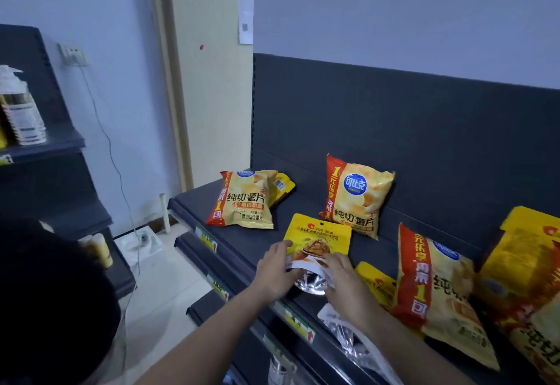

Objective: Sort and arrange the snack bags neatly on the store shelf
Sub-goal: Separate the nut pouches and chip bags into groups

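Holding: you have the yellow pouch (318, 237) between both hands, upright, its printed face toward you.
Left hand: your left hand (274, 269) grips the pouch's lower left edge, thumb on the front face and fingers curled round behind.
Right hand: your right hand (345, 281) grips the lower right corner of the same pouch, fingers bent round its white and silver bottom part.
Pouch position: it stands over the front half of the dark shelf (251, 242), near the middle. You cannot tell whether its base touches the shelf.
Left chip bag (242, 199): lies face up at the shelf's left end, with a small yellow pouch (283, 186) partly hidden behind it.
Standing chip bag (357, 196): leans upright against the shelf's back panel (394, 117), behind the pouch you hold.
Right chip bag (436, 290): tilted, to the right of your right hand, overlapping a flat yellow pouch (375, 284) that lies beside your wrist.
Far right: a large yellow bag (527, 263) is cut off by the frame edge.
Front edge: a clear and silver packet (348, 333) lies beneath your right forearm, next to the price strip (298, 321).
Side rack (45, 142): stands well apart to the left and carries bottles (21, 117).
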The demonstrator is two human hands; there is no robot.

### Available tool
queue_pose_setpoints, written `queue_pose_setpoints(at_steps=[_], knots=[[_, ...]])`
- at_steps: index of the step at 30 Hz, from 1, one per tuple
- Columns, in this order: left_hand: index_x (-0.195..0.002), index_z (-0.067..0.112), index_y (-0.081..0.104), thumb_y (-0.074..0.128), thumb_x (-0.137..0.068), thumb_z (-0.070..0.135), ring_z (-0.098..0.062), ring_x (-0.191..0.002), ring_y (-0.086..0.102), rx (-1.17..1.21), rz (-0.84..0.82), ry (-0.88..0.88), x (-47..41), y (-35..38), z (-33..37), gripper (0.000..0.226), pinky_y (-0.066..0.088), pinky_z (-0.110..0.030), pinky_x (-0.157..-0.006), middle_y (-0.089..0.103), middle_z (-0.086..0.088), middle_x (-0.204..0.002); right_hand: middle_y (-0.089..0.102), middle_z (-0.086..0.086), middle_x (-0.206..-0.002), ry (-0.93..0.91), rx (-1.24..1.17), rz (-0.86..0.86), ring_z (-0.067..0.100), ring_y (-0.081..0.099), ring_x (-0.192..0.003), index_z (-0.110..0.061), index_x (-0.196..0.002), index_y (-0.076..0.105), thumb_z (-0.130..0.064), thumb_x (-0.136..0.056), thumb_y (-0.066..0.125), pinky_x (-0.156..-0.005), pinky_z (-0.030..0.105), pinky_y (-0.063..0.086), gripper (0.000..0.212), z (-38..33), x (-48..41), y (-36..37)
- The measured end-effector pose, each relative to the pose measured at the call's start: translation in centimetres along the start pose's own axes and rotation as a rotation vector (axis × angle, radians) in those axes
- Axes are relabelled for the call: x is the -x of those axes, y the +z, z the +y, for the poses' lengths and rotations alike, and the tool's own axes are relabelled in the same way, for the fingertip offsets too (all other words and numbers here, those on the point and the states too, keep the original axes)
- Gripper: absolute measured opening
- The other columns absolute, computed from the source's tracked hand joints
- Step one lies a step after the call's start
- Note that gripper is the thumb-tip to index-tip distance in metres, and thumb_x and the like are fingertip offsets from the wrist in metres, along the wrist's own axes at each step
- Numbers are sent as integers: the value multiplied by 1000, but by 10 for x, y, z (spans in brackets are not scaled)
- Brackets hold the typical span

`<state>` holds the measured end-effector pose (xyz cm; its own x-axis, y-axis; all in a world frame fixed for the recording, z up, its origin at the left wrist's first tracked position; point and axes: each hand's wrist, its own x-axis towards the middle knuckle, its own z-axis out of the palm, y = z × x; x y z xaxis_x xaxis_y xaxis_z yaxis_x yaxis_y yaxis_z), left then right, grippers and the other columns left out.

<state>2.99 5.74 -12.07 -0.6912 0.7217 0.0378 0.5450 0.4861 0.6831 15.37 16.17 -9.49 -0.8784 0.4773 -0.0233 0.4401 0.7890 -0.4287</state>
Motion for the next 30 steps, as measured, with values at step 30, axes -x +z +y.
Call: queue_pose_setpoints(at_steps=[30], knots=[[-139, 24, 29, 78, -65, 14, -16, -108, 55, 177, 50, 98, -145, -125, -146, 89, 48, -34, -80, 50, 9, -124, 32, 1, -146, 86, -230, 133, 19, 40, -129, -31, -148, -11, -27, -73, 77, -101, 37, 40, 116, -117, -199, 54]])
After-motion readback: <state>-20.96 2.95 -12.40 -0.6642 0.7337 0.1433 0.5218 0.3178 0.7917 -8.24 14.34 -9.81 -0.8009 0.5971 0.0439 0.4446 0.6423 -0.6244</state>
